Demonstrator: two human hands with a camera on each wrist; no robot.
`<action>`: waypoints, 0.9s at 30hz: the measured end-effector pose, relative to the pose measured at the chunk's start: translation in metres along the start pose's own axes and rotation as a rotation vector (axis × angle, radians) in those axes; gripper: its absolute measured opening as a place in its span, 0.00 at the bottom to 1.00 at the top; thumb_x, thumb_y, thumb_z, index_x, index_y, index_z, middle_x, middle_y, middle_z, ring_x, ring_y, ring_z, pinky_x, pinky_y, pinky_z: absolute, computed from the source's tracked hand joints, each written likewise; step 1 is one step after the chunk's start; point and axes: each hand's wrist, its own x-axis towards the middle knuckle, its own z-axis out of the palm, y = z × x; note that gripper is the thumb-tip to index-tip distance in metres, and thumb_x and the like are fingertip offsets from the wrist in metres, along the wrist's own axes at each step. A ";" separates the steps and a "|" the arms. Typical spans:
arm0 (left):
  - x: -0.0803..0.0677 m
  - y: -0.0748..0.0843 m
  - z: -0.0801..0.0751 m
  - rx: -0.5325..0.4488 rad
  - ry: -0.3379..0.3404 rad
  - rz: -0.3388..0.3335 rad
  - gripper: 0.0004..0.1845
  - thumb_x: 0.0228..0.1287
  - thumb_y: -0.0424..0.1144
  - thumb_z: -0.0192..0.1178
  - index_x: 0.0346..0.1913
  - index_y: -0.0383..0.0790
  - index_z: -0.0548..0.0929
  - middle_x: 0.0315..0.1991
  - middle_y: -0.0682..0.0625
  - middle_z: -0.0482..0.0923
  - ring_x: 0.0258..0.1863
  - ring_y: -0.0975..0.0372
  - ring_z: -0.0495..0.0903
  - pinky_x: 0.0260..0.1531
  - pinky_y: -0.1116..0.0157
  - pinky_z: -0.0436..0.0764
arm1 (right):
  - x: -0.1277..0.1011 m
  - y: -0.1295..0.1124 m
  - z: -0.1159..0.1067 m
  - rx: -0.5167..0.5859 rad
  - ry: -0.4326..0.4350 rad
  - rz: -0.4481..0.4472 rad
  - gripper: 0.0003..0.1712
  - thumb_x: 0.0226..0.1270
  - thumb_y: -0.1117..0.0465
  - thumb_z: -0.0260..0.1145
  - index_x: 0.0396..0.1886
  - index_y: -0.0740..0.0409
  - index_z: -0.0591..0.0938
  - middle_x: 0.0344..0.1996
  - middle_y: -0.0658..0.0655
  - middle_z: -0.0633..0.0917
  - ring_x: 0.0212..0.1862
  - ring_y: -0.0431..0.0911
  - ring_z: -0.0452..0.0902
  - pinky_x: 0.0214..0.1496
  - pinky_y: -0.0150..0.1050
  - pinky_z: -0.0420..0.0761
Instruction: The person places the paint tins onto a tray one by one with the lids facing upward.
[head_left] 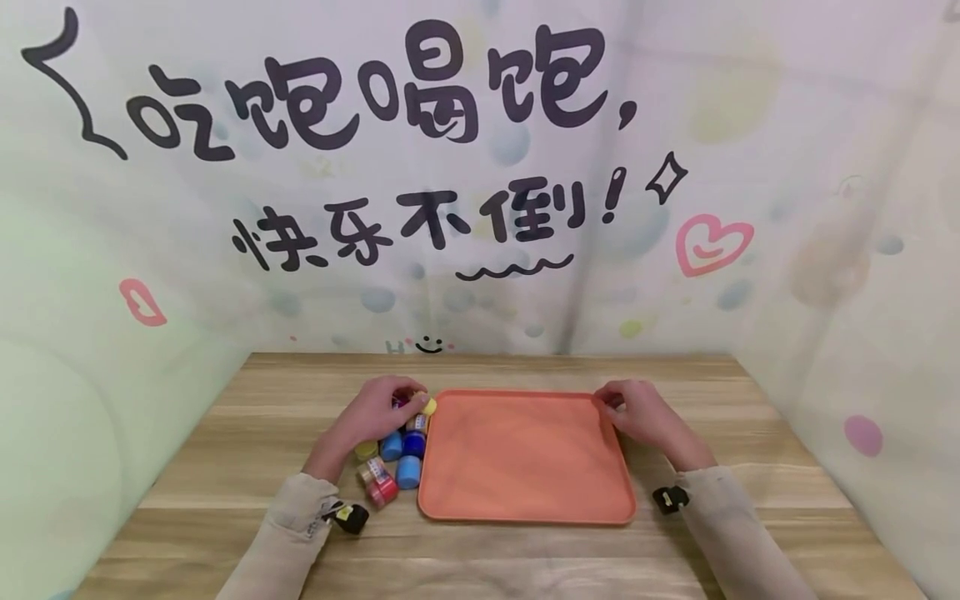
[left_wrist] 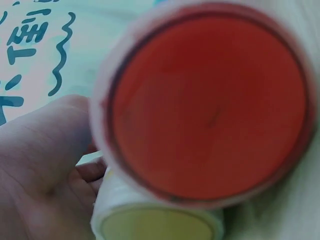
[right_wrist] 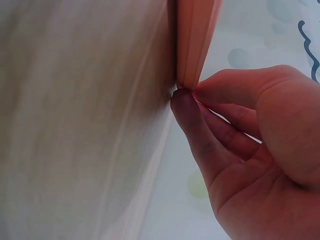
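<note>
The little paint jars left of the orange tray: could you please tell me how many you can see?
About 7 paint jars, clustered on the table against the tray's left edge; the left hand covers the far ones, so more may be hidden.

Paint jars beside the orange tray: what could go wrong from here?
The jars lie crowded against the tray edge, so the left hand, reaching among them, might knock some rolling. The right hand pinches only the tray's far corner; a pull there may swing the tray into the jars.

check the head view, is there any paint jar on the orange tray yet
No, the orange tray holds nothing, and the paint jars sit clustered on the wooden table beside its left edge, under the left hand.
</note>
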 end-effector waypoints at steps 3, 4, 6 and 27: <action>0.000 0.001 0.002 -0.002 0.025 0.002 0.17 0.80 0.50 0.64 0.59 0.44 0.89 0.44 0.51 0.87 0.41 0.62 0.82 0.47 0.58 0.85 | 0.001 0.001 0.000 0.002 0.000 -0.003 0.11 0.74 0.67 0.71 0.53 0.63 0.90 0.45 0.60 0.93 0.46 0.51 0.90 0.50 0.51 0.92; 0.001 0.001 0.002 -0.005 0.033 0.001 0.17 0.80 0.50 0.65 0.59 0.44 0.89 0.45 0.51 0.88 0.41 0.62 0.83 0.47 0.57 0.86 | 0.001 0.001 0.000 0.000 0.002 -0.008 0.11 0.74 0.67 0.71 0.53 0.63 0.90 0.45 0.60 0.93 0.46 0.51 0.90 0.50 0.51 0.91; 0.001 0.001 0.003 -0.012 0.050 -0.005 0.17 0.79 0.50 0.65 0.59 0.44 0.89 0.47 0.50 0.89 0.42 0.61 0.84 0.48 0.56 0.87 | 0.001 0.002 -0.001 -0.003 0.004 -0.018 0.11 0.75 0.67 0.70 0.53 0.63 0.91 0.45 0.60 0.93 0.46 0.51 0.91 0.50 0.51 0.91; 0.005 0.016 0.015 -0.098 0.138 -0.070 0.14 0.79 0.50 0.66 0.55 0.45 0.90 0.45 0.51 0.92 0.42 0.62 0.90 0.47 0.57 0.91 | -0.001 0.007 -0.001 0.016 0.006 -0.036 0.12 0.73 0.68 0.71 0.53 0.65 0.91 0.45 0.61 0.93 0.44 0.50 0.90 0.49 0.51 0.92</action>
